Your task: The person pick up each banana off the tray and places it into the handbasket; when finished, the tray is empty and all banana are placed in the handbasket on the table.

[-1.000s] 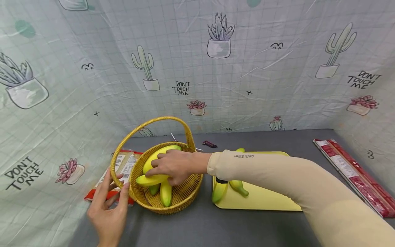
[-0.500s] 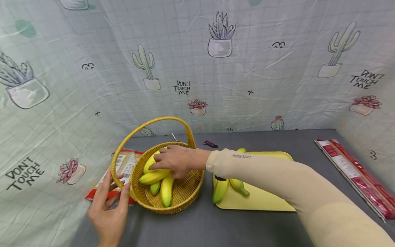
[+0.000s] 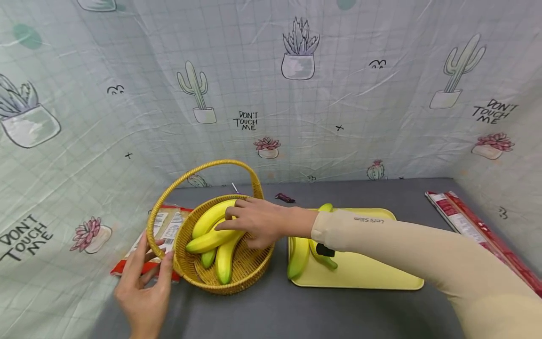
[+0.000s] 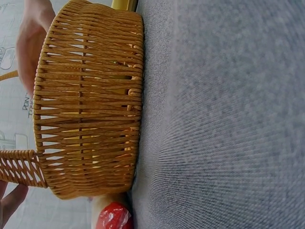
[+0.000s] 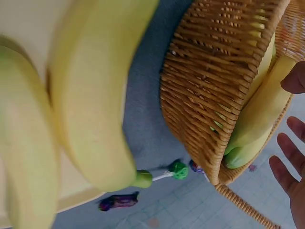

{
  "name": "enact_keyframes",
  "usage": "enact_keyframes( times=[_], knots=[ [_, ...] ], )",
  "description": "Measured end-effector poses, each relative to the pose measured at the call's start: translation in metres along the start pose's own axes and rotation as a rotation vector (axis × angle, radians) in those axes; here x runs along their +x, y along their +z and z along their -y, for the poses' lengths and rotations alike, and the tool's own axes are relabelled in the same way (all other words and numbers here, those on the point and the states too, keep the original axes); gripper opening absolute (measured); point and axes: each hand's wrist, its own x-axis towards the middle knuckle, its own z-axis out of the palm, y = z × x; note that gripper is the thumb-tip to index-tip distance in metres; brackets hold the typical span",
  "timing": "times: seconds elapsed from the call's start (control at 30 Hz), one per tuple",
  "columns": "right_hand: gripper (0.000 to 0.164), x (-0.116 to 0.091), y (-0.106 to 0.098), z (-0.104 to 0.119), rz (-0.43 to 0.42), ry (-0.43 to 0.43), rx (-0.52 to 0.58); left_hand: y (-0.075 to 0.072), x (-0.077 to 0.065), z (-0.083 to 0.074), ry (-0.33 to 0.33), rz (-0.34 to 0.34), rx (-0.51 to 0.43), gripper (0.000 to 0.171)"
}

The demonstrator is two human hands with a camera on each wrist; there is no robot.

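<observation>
A yellow wicker basket (image 3: 250, 284) with a tall arched handle (image 3: 203, 169) stands at left centre, holding several bananas (image 3: 213, 241). My left hand (image 3: 141, 292) pinches the handle's base at the basket's left side. In the left wrist view its fingertips (image 4: 13, 202) show beside the woven handle. My right hand (image 3: 262, 221) is over the basket's right half, its fingers loosely extended at the top bananas. In the right wrist view that hand (image 5: 293, 157) has its fingers spread, its thumb overlapping a banana (image 5: 267, 107). Two bananas (image 3: 299, 258) lie on the yellow tray (image 3: 372, 275).
A red and clear food packet (image 3: 169, 226) lies behind and left of the basket. Near the back wall are a dark wrapped candy (image 3: 284, 197) and a lollipop with a green wrapper (image 5: 178, 169). A long red packet (image 3: 470, 230) lies at the right edge.
My right hand has let go of the top banana and drawn back to the right. The banana stays lying across the others in the basket. The left hand keeps its hold on the handle.
</observation>
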Motion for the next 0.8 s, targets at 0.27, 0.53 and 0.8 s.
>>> enact_keyframes(
  times=[0.27,0.53,0.8],
  knots=[
    [0.07,-0.036,-0.012,0.005,-0.041,0.023,0.011,-0.001,-0.002,0.0,-0.03,-0.001,0.021,0.079],
    [0.072,-0.071,-0.013,0.008,-0.126,0.029,0.037,-0.001,-0.002,-0.001,-0.066,0.006,0.037,0.078],
    [0.073,-0.104,-0.006,0.009,-0.174,0.039,0.083,0.0,-0.001,-0.003,-0.05,0.004,0.046,0.079]
  ],
)
